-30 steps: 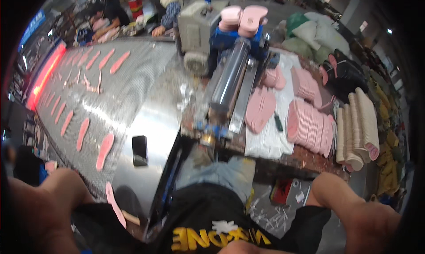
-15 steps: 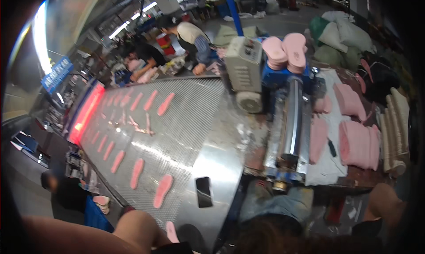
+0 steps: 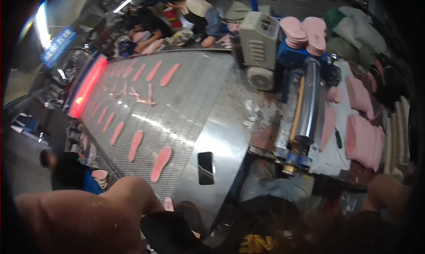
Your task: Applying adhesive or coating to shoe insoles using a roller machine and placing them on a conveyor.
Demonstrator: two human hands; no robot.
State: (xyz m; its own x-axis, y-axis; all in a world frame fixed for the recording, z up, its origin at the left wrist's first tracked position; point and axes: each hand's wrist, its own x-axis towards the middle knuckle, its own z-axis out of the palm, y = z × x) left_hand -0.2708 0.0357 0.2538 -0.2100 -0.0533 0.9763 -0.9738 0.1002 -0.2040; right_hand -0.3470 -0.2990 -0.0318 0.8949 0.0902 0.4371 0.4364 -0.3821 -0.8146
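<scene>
My bent left arm crosses the lower left with its dark sleeve, and the hand itself is out of sight. On the right edge my bare right arm shows only in part, with its hand hidden too. Nearest the left arm, a pink insole pokes out beside the elbow. Further up the metal mesh conveyor lie more pink insoles, one of them a large near one. A black phone rests on the smooth metal plate at the belt's end.
A roller machine with a grey motor box stands to the right, pink insole stacks on top. Beyond it, pink piles lie on a table. A red-lit opening marks the belt's far end; co-workers sit behind.
The view has tilted, so the belt and machine appear higher and the machine further right. My left arm shows more of its sleeve. Neither hand comes into sight.
</scene>
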